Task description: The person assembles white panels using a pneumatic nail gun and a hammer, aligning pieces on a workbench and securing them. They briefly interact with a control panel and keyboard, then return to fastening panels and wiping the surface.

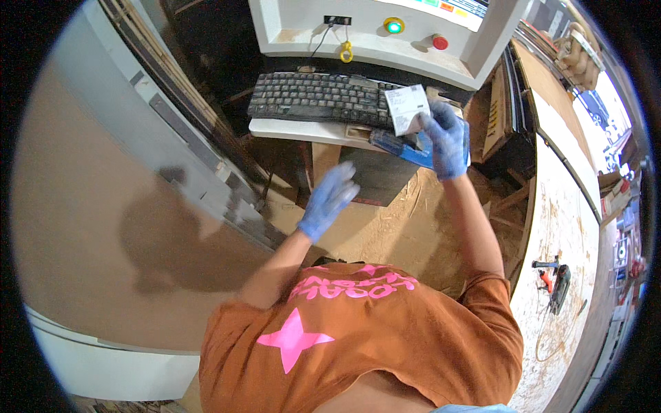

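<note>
My right hand (446,143), in a blue glove, pinches a small white printed card or flat packet (407,109) between thumb and fingers. The card is over the right end of a dusty black keyboard (320,98), hiding some of its keys. Beneath that hand lies a blue flat item (406,151) at the shelf's right end; its kind is unclear. My left hand (328,201), also blue-gloved, hovers in front of the keyboard shelf (292,129). Its fingers are stretched out, slightly blurred, and hold nothing.
Above the keyboard stands a white machine console with a lit green button (394,26), a red knob (440,42) and a yellow key tag (346,51). A large brown panel (89,179) fills the left. Tools (559,286) lie on a dusty white board (551,344) at right.
</note>
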